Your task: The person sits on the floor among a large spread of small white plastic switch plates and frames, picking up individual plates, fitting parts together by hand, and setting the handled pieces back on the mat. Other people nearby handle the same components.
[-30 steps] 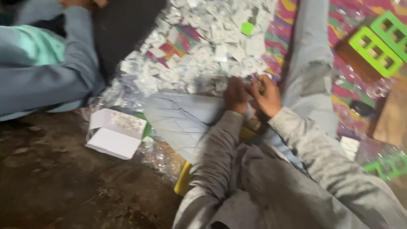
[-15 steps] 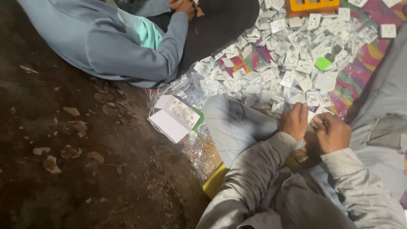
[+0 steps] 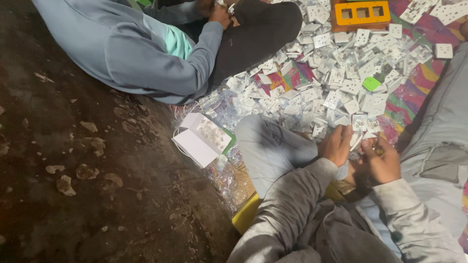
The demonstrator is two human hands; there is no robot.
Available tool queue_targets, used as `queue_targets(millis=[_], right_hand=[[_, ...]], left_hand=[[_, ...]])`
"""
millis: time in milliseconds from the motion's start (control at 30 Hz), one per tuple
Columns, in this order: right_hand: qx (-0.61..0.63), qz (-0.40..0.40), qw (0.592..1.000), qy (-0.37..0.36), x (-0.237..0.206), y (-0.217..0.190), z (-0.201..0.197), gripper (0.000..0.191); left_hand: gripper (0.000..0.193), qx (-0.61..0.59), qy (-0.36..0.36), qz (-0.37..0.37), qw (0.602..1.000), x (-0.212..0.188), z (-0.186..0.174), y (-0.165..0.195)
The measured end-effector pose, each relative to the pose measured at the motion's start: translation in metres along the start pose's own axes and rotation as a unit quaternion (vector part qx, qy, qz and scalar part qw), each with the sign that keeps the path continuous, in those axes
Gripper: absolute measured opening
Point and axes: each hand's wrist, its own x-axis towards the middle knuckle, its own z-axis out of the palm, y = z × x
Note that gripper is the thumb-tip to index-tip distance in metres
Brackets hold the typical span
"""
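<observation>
- Head view: we hold our left hand (image 3: 336, 144) and right hand (image 3: 382, 163) close together over our lap, fingers closed on a small white plastic piece (image 3: 356, 141).
- Just beyond the hands, a heap of white pieces (image 3: 336, 83) covers the colourful mat (image 3: 414, 92).
- A co-worker's hand (image 3: 220, 14) sits upper left; a small open box (image 3: 201, 139) lies on the floor.

A dark brown, rough dirt floor (image 3: 73, 185) fills the left side, scattered with pale stone chips. To the right lies a multicoloured patterned woven mat (image 3: 414, 92), striped pink, yellow and green. Light is dim and even, with soft shadows.
</observation>
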Motion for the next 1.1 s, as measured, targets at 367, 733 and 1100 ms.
queue_targets(millis=[367,733,1100], right_hand=[[-0.16,-0.108,0.981,0.011,0.003,0.001,0.014,0.025],[0.025,0.0,0.999,0.035,-0.007,-0.003,0.023,0.012],[-0.17,-0.213,0.959,0.079,-0.023,-0.023,0.022,0.022]], left_hand=[[0.061,-0.017,-0.03,-0.037,0.999,-0.006,0.016,-0.007],[0.055,-0.156,0.033,-0.092,0.983,-0.002,0.035,-0.022],[0.052,-0.486,0.028,-0.201,0.85,0.014,0.026,-0.012]])
